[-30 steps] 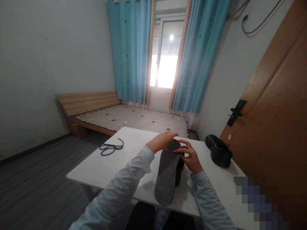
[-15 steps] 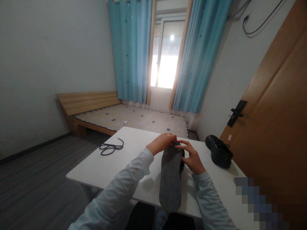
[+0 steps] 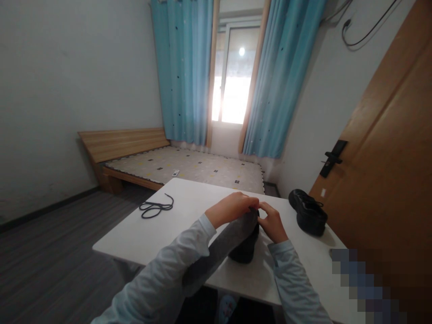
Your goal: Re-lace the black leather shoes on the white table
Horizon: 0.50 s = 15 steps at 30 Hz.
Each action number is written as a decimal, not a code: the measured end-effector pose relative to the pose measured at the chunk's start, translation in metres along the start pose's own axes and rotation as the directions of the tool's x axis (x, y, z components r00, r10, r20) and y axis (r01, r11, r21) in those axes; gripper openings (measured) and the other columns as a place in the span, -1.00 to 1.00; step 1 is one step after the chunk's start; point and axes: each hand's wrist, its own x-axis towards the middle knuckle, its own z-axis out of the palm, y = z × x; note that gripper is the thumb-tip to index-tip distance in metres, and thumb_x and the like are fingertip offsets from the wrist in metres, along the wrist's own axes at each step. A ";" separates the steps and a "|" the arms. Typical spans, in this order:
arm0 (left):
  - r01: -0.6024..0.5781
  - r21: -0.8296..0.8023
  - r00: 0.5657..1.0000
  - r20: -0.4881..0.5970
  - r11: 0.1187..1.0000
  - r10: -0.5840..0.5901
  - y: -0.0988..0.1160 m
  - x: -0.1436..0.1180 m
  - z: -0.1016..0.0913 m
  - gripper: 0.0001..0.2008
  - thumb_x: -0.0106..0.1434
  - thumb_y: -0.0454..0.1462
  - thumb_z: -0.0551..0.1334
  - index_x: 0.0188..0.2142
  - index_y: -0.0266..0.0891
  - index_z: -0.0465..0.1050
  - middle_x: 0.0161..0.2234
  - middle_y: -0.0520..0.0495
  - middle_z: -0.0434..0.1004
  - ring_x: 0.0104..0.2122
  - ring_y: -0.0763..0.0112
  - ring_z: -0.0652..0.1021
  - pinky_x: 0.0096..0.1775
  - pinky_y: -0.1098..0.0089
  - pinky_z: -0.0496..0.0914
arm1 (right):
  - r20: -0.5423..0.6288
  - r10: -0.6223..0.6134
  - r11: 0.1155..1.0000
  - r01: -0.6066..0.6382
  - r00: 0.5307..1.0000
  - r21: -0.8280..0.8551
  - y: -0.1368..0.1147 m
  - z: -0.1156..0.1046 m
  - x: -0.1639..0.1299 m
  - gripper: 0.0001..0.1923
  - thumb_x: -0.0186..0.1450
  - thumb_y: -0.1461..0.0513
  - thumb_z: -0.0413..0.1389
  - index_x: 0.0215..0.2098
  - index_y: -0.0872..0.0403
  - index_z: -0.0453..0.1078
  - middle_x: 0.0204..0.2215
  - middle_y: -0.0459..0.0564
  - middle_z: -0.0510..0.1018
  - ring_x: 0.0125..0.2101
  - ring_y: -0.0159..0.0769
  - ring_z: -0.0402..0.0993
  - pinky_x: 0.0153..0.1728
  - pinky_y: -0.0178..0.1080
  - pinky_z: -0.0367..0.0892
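A long grey felt insole (image 3: 224, 245) slants over a black shoe (image 3: 245, 252) on the table, its near end swung toward my left forearm. My left hand (image 3: 232, 209) is closed around the insole's far end. Close beside it, my right hand (image 3: 274, 223) has its fingers and thumb drawn together at the shoe's far right edge, touching it. The insole and my fingers cover most of the shoe, so its opening is hidden.
The white table (image 3: 189, 207) bears a loose black shoelace (image 3: 157, 208) at the left and another black shoe (image 3: 308, 213) at the right edge. Behind the table stands a bed (image 3: 202, 164); a wooden door (image 3: 381, 148) is at the right.
The insole has swung from straight and flat to a leftward slant, uncovering more of the black shoe. My left hand has shifted slightly right, and my right fingers have drawn together.
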 end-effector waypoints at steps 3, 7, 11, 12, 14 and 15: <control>-0.003 0.060 1.000 -0.009 0.998 0.004 0.010 0.001 -0.002 -0.77 0.20 -0.42 0.07 -0.15 -0.18 0.30 -0.32 0.02 0.52 -0.34 0.44 0.52 -0.31 0.49 0.32 | -0.035 0.015 1.000 -0.016 0.999 -0.027 0.000 0.002 -0.002 -0.88 0.11 0.30 0.05 -0.41 0.06 0.42 -0.42 -0.03 0.53 -0.32 -0.18 0.45 -0.28 -0.21 0.31; -0.057 0.132 0.998 0.014 0.990 0.056 0.014 0.004 -0.003 -0.82 0.20 -0.42 0.09 -0.21 -0.19 0.31 -0.34 0.03 0.51 -0.39 0.45 0.51 -0.37 0.49 0.30 | -0.100 0.016 0.997 -0.023 0.995 -0.070 0.002 0.005 -0.004 -0.85 0.12 0.30 0.04 -0.46 0.06 0.46 -0.47 -0.03 0.55 -0.37 -0.20 0.46 -0.34 -0.25 0.30; -0.114 0.195 0.989 0.114 0.974 0.093 0.004 0.007 0.009 -0.87 0.13 -0.44 0.16 -0.39 -0.21 0.42 -0.43 0.01 0.51 -0.43 0.42 0.51 -0.38 0.47 0.30 | -0.115 0.025 0.999 -0.030 0.993 -0.045 0.002 0.006 -0.004 -0.86 0.12 0.29 0.06 -0.47 0.05 0.47 -0.50 -0.06 0.54 -0.42 -0.26 0.45 -0.40 -0.30 0.30; -0.118 0.204 0.985 0.150 0.972 0.088 0.000 0.008 0.014 -0.86 0.11 -0.45 0.17 -0.44 -0.21 0.44 -0.44 0.01 0.51 -0.43 0.41 0.51 -0.38 0.47 0.30 | -0.121 0.032 0.999 -0.035 0.992 -0.029 0.002 0.006 -0.004 -0.86 0.13 0.29 0.07 -0.46 0.05 0.48 -0.49 -0.07 0.54 -0.42 -0.27 0.46 -0.40 -0.30 0.30; -0.117 0.224 0.978 0.197 0.968 0.072 -0.006 0.010 0.025 -0.85 0.08 -0.45 0.20 -0.49 -0.19 0.47 -0.46 0.00 0.52 -0.44 0.38 0.52 -0.40 0.44 0.31 | -0.142 0.048 0.999 -0.049 0.989 -0.003 0.001 0.007 -0.005 -0.87 0.14 0.27 0.08 -0.45 0.04 0.48 -0.48 -0.07 0.55 -0.41 -0.28 0.48 -0.38 -0.30 0.32; -0.105 0.242 0.977 0.207 0.965 0.054 -0.008 0.010 0.030 -0.85 0.07 -0.45 0.21 -0.50 -0.18 0.48 -0.47 -0.01 0.53 -0.46 0.37 0.52 -0.41 0.43 0.31 | -0.152 0.056 0.998 -0.055 0.987 0.005 0.001 0.007 -0.005 -0.88 0.15 0.26 0.09 -0.45 0.04 0.48 -0.48 -0.07 0.56 -0.41 -0.28 0.49 -0.37 -0.29 0.34</control>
